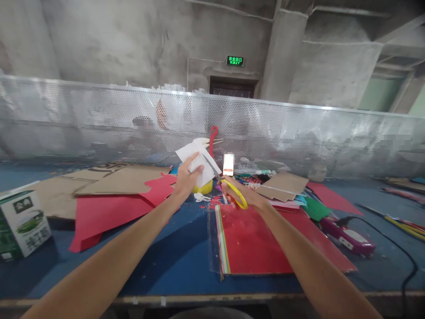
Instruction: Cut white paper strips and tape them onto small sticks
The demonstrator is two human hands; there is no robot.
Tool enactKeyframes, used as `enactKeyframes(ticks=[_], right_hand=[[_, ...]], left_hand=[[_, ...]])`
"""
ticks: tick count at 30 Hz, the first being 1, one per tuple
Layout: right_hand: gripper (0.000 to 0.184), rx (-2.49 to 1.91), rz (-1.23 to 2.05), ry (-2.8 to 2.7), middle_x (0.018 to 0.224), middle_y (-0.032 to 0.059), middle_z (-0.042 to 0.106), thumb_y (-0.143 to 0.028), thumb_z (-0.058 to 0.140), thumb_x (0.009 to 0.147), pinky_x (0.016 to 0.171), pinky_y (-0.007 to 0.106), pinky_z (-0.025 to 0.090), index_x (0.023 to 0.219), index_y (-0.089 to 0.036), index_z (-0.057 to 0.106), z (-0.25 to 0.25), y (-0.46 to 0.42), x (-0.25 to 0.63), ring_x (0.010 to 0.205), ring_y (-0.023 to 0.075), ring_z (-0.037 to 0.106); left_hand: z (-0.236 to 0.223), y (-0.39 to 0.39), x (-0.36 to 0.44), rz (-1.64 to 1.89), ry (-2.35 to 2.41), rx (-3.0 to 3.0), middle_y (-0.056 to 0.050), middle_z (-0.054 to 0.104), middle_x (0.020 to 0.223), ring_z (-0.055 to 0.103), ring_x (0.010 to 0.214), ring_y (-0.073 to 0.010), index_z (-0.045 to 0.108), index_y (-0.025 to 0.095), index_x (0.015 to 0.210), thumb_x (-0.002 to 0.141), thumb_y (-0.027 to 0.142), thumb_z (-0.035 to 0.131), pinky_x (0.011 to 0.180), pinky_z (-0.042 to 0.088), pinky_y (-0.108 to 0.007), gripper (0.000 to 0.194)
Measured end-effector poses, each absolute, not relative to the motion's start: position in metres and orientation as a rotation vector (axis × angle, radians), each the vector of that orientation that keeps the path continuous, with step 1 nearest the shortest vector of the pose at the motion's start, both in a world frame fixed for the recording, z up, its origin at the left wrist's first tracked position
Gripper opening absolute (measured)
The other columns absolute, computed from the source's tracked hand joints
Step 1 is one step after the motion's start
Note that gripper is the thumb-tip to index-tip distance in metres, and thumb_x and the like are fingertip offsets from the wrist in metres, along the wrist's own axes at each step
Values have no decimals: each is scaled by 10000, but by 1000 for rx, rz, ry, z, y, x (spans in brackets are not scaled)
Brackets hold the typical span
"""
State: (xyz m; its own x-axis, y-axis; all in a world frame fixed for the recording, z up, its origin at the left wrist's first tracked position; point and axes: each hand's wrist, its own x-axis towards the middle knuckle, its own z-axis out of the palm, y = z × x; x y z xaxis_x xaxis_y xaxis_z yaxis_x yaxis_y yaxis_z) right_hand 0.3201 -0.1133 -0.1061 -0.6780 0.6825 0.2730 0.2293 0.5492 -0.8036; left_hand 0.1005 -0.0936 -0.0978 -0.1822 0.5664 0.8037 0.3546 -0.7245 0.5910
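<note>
My left hand point(186, 178) is closed on a piece of white paper point(195, 165), held up above the blue table point(172, 261). My right hand point(239, 195) grips yellow-handled scissors point(232, 189), whose blades point up and left and meet the paper's right edge. White paper scraps point(203, 197) lie on the table just below the hands. Behind the paper sits something yellow point(203, 188), partly hidden.
A pack of coloured paper with a red top sheet point(249, 241) lies in front of me. Red sheets point(109, 212) and cardboard point(116, 179) lie left, a green-and-white box point(23, 221) far left. A purple glue gun point(347, 235) with black cord sits right. A perforated metal screen point(299, 133) runs behind.
</note>
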Motion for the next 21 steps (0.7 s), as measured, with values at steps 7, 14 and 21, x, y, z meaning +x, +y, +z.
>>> enactKeyframes(ticks=[7,14,21], right_hand=[[429,-749,1047,-2149,643,-60,466,-637,457,859,314,158,367,871,-215,382,-100,-122,316,392,60,459],[433,-810,1068,-2115,607,-67,456,-636,492,841,304,143,354,883,-215,399,-100,-121,314,387,57,434],[448,-773,1115,-2071,602,-73,457,-661,466,840,307,165,356,936,-227,410,-112,-113,312,375,69,446]], left_hand=[[-98,-95,101,2018,1099,1903,-74,620,1269,586,1128,-233,609,222,1245,798,279,650,992,477,-389,452],[-102,-90,99,2011,1101,1850,-71,635,1241,612,1070,-232,597,247,1259,796,305,647,941,505,-395,469],[-98,-99,104,2018,1108,1920,-74,625,1256,589,1107,-231,604,221,1251,814,287,627,969,483,-383,443]])
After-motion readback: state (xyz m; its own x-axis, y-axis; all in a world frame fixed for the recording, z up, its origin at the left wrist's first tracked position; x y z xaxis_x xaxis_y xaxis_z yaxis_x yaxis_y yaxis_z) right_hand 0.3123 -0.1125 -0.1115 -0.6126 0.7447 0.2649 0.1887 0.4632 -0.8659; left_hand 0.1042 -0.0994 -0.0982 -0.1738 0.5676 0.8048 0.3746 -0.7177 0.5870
